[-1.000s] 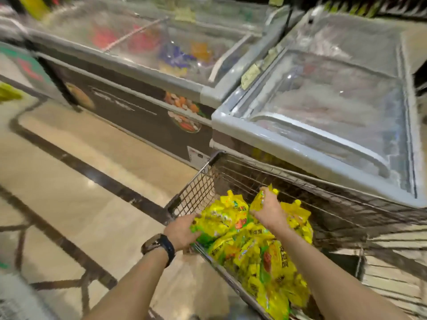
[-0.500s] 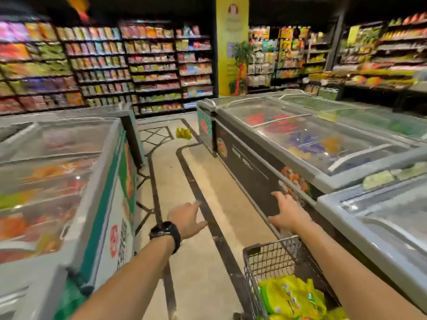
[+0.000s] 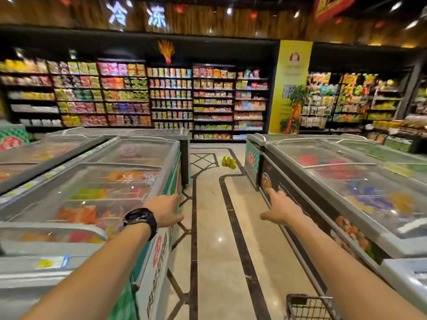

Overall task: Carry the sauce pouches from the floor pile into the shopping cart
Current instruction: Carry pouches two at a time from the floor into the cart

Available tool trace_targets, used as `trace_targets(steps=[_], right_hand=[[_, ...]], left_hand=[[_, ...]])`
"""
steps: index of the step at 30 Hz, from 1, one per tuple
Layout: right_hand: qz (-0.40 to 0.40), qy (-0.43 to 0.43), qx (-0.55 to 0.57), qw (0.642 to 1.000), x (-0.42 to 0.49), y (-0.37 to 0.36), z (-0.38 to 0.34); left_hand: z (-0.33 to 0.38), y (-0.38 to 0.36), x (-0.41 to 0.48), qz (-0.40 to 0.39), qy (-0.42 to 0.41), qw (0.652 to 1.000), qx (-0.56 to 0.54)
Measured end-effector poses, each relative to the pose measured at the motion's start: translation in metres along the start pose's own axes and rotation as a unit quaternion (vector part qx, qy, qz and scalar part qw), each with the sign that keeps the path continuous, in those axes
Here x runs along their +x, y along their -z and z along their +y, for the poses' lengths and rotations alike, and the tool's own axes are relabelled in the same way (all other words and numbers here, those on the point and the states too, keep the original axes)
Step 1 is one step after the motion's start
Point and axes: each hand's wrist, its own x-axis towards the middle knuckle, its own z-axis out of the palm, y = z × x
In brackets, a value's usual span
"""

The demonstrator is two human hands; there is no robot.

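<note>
A small pile of yellow-green sauce pouches (image 3: 228, 161) lies on the floor at the far end of the aisle, next to the corner of the right freezer. Only a corner of the wire shopping cart (image 3: 307, 306) shows at the bottom right; its contents are out of view. My left hand (image 3: 165, 210), with a black watch on the wrist, reaches forward with fingers apart and holds nothing. My right hand (image 3: 280, 209) also stretches forward, empty, fingers spread. Both hands are far from the pouches.
Glass-topped chest freezers line the aisle, one row on the left (image 3: 97, 192) and one on the right (image 3: 346, 181). A tiled floor strip (image 3: 208, 227) with dark lines runs between them. Stocked shelves (image 3: 171, 98) and a yellow pillar (image 3: 291, 88) stand behind.
My hands let go of the pouches in the cart and came up empty. My view swung from the cart up along the aisle toward the floor pile.
</note>
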Motion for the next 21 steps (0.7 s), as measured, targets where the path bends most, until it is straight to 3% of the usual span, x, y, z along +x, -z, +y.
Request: trace_targets(steps=[9,21], right_hand=[[-0.011,0.012,-0.004,1.0,0.015,-0.014,-0.061],[-0.014,-0.012,-0.004,1.0,0.079,-0.022,-0.072]], left_hand=[[-0.053,0.001,0.017,0.009,-0.001,1.0,-0.008],[-0.056,-0.016,0.084,0.023,-0.023,0.999,0.002]])
